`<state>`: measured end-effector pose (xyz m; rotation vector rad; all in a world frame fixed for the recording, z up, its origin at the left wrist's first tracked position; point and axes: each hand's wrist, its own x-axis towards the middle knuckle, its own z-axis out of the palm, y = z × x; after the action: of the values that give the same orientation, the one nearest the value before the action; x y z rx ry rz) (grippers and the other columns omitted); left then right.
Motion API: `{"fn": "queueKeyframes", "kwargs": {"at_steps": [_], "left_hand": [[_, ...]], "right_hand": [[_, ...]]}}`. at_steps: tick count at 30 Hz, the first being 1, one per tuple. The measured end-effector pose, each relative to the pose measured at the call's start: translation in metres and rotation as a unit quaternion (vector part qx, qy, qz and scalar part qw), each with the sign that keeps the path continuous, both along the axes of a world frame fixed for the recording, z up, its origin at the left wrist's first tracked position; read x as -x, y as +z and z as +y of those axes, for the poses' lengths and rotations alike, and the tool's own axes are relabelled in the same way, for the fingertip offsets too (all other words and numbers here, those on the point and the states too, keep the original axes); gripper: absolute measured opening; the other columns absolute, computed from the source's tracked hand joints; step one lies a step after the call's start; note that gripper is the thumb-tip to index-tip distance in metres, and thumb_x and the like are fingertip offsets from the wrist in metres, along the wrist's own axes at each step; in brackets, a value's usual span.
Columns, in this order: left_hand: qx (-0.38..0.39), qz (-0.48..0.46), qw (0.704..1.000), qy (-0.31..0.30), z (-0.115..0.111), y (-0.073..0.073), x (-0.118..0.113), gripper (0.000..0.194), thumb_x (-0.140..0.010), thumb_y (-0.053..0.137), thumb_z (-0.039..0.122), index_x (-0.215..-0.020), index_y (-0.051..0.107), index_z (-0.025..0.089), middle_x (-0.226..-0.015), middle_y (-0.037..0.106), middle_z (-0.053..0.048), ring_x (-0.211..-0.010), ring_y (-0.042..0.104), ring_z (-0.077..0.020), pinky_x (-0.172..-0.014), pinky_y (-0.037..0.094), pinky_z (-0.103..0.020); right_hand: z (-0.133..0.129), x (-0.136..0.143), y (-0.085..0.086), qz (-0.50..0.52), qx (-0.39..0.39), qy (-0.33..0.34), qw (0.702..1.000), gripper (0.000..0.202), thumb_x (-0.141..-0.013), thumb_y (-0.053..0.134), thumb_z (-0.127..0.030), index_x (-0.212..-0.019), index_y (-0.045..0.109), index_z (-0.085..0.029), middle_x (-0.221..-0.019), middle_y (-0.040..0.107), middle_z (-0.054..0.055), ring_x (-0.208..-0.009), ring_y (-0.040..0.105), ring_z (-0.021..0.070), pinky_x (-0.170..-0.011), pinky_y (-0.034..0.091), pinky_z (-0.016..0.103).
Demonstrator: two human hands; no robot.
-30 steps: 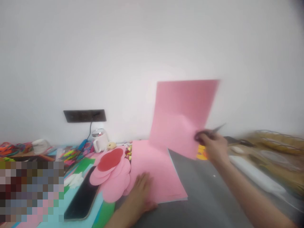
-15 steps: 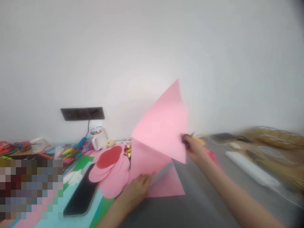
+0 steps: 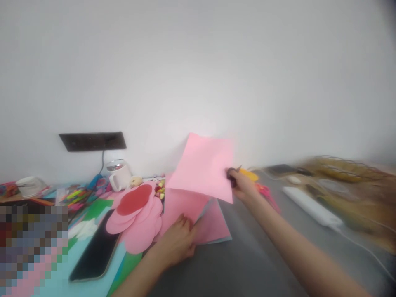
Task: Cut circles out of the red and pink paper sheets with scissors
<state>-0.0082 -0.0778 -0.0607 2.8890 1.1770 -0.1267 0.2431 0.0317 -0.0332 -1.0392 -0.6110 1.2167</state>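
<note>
The right hand [image 3: 244, 187] gripped the scissors [image 3: 231, 175] and the right edge of a pink sheet [image 3: 204, 165], smooth, matt and thin, which hung bowed above the pink stack [image 3: 215, 231]. The left hand [image 3: 179, 239] lay on the stack's near left part, fingers bent; whether it pinched a sheet or only pressed could not be told. A diagonal greyish strip showed at the stack's middle, beside those fingers. The table [image 3: 198, 276] beneath was flat and dull grey.

To the left, round-lobed pink cutouts [image 3: 140, 237] overlapped in a heap, topped by a red cutout [image 3: 136, 200]. Beside them lay a glossy black phone [image 3: 94, 251], near a smooth white mug [image 3: 120, 177] with a shiny lid. A long white bar [image 3: 312, 208] with a cord lay right.

The hanging sheet hid the stack's far part. The right fingers covered much of the scissors, leaving dark handles and a pointed tip. Blocky pixels masked the lower left corner, both forearms were cut off below, and the far right items blurred together.
</note>
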Motion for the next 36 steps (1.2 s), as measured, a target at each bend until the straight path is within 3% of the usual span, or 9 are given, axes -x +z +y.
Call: {"fn": "queueKeyframes", "kwargs": {"at_steps": [4, 9, 14, 19, 23, 28, 32, 35, 36], "left_hand": [[0.015, -0.012, 1.000, 0.010, 0.002, 0.007, 0.004, 0.070, -0.082, 0.046, 0.006, -0.150, 0.032, 0.011, -0.117, 0.067, -0.019, -0.113, 0.061, -0.0312, -0.103, 0.042, -0.046], [0.068, -0.040, 0.997, 0.025, -0.004, 0.009, 0.007, 0.082, -0.087, 0.062, 0.039, -0.154, 0.024, 0.013, -0.135, 0.058, -0.022, -0.130, 0.050, -0.0376, -0.113, 0.027, -0.057], [0.066, -0.027, 0.997, -0.024, -0.015, -0.003, -0.007, 0.079, -0.083, 0.068, 0.013, -0.150, 0.033, 0.039, -0.156, 0.034, -0.019, -0.141, 0.031, -0.0427, -0.109, 0.022, -0.070], [0.086, -0.036, 0.995, 0.045, -0.019, -0.003, 0.002, 0.069, -0.092, 0.058, 0.031, -0.153, 0.027, 0.021, -0.157, 0.031, -0.020, -0.145, 0.023, -0.0387, -0.112, 0.023, -0.064], [0.071, -0.022, 0.991, 0.114, -0.018, -0.008, 0.019, 0.056, -0.088, 0.063, 0.037, -0.138, 0.053, 0.015, -0.136, 0.058, -0.024, -0.126, 0.052, -0.0451, -0.099, 0.041, -0.064], [0.102, -0.179, 0.966, 0.156, -0.019, -0.014, 0.019, 0.072, -0.084, 0.066, 0.042, -0.143, 0.045, 0.006, -0.143, 0.048, -0.031, -0.135, 0.042, -0.0445, -0.110, 0.029, -0.061], [0.305, -0.478, 0.812, 0.138, -0.013, -0.014, -0.009, 0.090, -0.075, 0.074, 0.051, -0.150, 0.034, 0.020, -0.152, 0.041, -0.021, -0.140, 0.038, -0.0382, -0.112, 0.031, -0.057], [0.425, -0.705, 0.539, 0.177, -0.004, -0.011, -0.034, 0.102, -0.054, 0.089, 0.048, -0.143, 0.045, 0.022, -0.150, 0.044, -0.020, -0.139, 0.039, -0.0386, -0.115, 0.027, -0.054], [0.425, -0.725, 0.512, 0.177, -0.002, -0.008, -0.040, 0.087, -0.063, 0.082, 0.053, -0.138, 0.050, 0.025, -0.146, 0.050, -0.017, -0.135, 0.045, -0.0370, -0.114, 0.030, -0.055]], "right_hand": [[0.002, 0.004, 0.002, 0.033, 0.003, -0.001, 0.999, 0.031, -0.096, 0.060, -0.030, -0.124, 0.058, -0.017, -0.125, 0.061, 0.010, -0.103, 0.064, 0.0241, -0.086, 0.056, 0.044], [-0.002, 0.008, 0.009, 0.058, 0.016, 0.010, 0.998, 0.030, -0.096, 0.060, -0.030, -0.123, 0.059, -0.018, -0.124, 0.061, 0.010, -0.103, 0.064, 0.0237, -0.085, 0.056, 0.044], [-0.005, 0.014, 0.008, 0.030, 0.035, 0.038, 0.998, 0.029, -0.096, 0.060, -0.030, -0.123, 0.059, -0.018, -0.124, 0.061, 0.010, -0.102, 0.064, 0.0235, -0.085, 0.056, 0.043], [-0.019, 0.023, -0.018, -0.085, 0.078, 0.068, 0.991, 0.031, -0.096, 0.061, -0.030, -0.124, 0.058, -0.017, -0.124, 0.061, 0.010, -0.103, 0.064, 0.0241, -0.085, 0.056, 0.044], [-0.040, 0.027, -0.043, -0.211, 0.105, 0.082, 0.968, 0.032, -0.094, 0.063, -0.029, -0.124, 0.059, -0.017, -0.126, 0.061, 0.010, -0.102, 0.064, 0.0240, -0.083, 0.057, 0.042], [-0.045, 0.029, -0.032, -0.322, 0.028, 0.054, 0.945, 0.018, -0.091, 0.066, -0.025, -0.105, 0.065, -0.014, -0.103, 0.067, 0.005, -0.083, 0.065, 0.0183, -0.071, 0.055, 0.034], [-0.048, 0.034, 0.013, -0.348, -0.097, -0.011, 0.933, 0.024, -0.065, 0.073, -0.013, -0.088, 0.067, -0.016, -0.067, 0.059, -0.004, -0.058, 0.050, 0.0141, -0.056, 0.042, 0.027], [-0.061, 0.035, 0.046, -0.344, -0.168, -0.038, 0.923, 0.026, -0.060, 0.075, -0.021, -0.085, 0.066, -0.020, -0.063, 0.053, -0.007, -0.054, 0.044, 0.0121, -0.052, 0.038, 0.026], [-0.066, 0.034, 0.054, -0.338, -0.195, -0.048, 0.920, 0.024, -0.060, 0.076, -0.023, -0.081, 0.065, -0.021, -0.062, 0.052, -0.007, -0.055, 0.045, 0.0120, -0.052, 0.039, 0.025]]}}
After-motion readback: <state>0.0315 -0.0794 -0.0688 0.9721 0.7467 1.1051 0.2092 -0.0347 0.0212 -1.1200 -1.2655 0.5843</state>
